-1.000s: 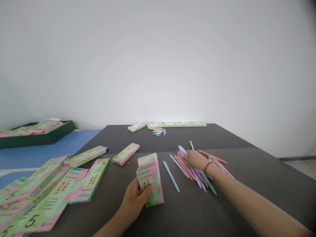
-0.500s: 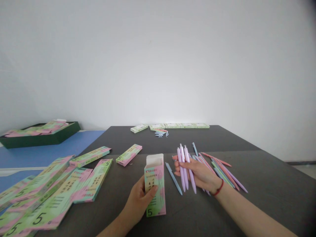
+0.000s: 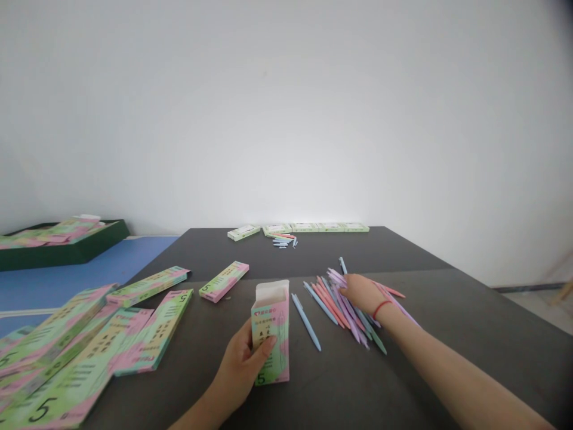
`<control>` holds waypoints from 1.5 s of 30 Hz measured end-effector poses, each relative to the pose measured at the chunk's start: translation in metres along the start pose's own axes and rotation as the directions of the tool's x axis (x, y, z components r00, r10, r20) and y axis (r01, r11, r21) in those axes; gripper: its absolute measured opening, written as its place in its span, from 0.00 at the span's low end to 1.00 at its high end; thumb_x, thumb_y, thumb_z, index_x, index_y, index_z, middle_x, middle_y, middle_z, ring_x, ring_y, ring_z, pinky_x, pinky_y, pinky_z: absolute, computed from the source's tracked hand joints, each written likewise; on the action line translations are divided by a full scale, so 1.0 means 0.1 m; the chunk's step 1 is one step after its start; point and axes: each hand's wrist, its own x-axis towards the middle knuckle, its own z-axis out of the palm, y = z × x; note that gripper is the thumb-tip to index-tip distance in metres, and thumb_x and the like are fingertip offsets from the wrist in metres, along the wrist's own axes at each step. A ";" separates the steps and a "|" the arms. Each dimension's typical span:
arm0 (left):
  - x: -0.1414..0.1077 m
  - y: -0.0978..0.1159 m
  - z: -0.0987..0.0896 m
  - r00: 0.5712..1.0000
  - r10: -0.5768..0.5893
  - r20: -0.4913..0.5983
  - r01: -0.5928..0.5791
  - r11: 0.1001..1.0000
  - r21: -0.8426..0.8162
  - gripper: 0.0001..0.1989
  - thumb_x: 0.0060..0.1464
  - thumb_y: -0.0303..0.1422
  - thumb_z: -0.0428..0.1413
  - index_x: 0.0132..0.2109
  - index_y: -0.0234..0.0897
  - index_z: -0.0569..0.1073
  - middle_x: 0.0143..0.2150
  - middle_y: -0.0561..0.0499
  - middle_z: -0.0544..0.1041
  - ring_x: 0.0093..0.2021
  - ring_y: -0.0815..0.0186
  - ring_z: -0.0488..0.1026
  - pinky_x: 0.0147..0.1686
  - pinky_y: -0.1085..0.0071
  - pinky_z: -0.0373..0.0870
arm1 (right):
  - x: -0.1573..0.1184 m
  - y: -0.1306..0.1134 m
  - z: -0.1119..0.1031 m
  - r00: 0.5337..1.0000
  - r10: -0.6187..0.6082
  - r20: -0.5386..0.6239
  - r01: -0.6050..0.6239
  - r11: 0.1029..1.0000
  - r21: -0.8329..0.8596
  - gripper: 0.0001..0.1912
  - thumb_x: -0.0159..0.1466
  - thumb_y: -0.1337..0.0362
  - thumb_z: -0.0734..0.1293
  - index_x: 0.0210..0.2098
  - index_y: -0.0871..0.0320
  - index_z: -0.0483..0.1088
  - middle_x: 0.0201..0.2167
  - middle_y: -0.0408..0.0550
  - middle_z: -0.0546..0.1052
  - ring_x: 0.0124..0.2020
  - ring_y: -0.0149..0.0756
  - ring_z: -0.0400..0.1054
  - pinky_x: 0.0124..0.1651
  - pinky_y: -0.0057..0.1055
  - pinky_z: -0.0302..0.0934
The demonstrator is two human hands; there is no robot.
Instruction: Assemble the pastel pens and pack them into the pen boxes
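1. We have a dark table (image 3: 358, 394) in front of a pale wall (image 3: 286, 119), with a blue surface (image 3: 143, 254) adjoining at left.
2. One green tray (image 3: 89, 248) on the blue surface holds printed cartons, too overlapped to count.
3. Five closed boxes (image 3: 304, 227) lie at the table's far edge, four in a row and one angled, near one small pen heap (image 3: 283, 240).
4. One lone box (image 3: 224, 280) lies mid-table; the box pile (image 3: 76, 376) at left probably holds at least five.
5. Our left hand (image 3: 237, 361) grasps one open box (image 3: 280, 331) upright, thumb across its front.
6. One blue pen (image 3: 307, 322) lies between this box and the mixed pens.
7. Our right hand (image 3: 362, 291), wearing one red band (image 3: 381, 307), curls its fingers over purple pens (image 3: 349, 313); we cannot tell whether they grip.
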 end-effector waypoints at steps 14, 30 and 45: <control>-0.01 -0.02 0.00 1.000 0.001 -0.002 -0.001 1.000 0.019 0.13 0.53 0.40 0.56 0.42 0.36 0.71 0.35 0.49 0.77 0.32 0.62 0.74 0.34 0.67 0.71 | 0.19 0.00 0.04 0.987 0.012 0.157 -0.012 1.000 -0.001 0.14 0.65 0.60 0.64 0.46 0.62 0.68 0.45 0.50 0.72 0.42 0.37 0.69 0.44 0.40 0.66; -0.01 -0.02 -0.03 1.000 -0.027 -0.001 0.027 1.000 -0.007 0.17 0.51 0.42 0.57 0.45 0.36 0.72 0.36 0.47 0.78 0.35 0.59 0.75 0.36 0.65 0.72 | -0.32 0.05 -0.08 0.880 -0.428 0.209 -0.078 0.303 0.950 0.10 0.52 0.61 0.68 0.29 0.63 0.70 0.20 0.40 0.67 0.16 0.21 0.50 0.18 0.20 0.45; 0.00 0.00 -0.04 0.999 -0.053 0.000 0.053 0.998 -0.016 0.17 0.50 0.43 0.59 0.44 0.38 0.72 0.38 0.49 0.79 0.35 0.59 0.75 0.35 0.66 0.73 | -0.44 0.11 0.02 0.849 -0.485 0.209 -0.194 0.082 0.978 0.10 0.58 0.61 0.70 0.32 0.63 0.70 0.24 0.45 0.72 0.23 0.29 0.67 0.27 0.27 0.63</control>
